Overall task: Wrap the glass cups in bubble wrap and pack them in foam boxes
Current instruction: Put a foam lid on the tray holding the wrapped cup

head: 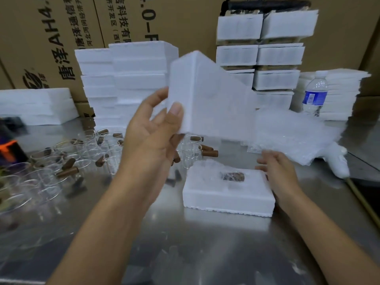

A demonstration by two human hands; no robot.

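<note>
My left hand (153,128) grips a white foam piece (209,95) by its lower left corner and holds it tilted in the air above the table. Below it, a white foam box (228,197) lies on the steel table, with a bubble-wrapped cup (230,175) with a brown handle inside. My right hand (277,171) hovers at the box's right edge, fingers loosely spread, holding nothing. Several glass cups with brown wooden handles (86,153) stand and lie on the left. Sheets of bubble wrap (292,136) lie at the right.
Stacks of empty foam boxes (131,79) stand behind, with taped packed boxes (263,56) beside them. A water bottle (315,95) stands before a pile of foam sheets (341,93). Cardboard cartons (51,38) form the back wall. An orange tool (9,149) sits far left.
</note>
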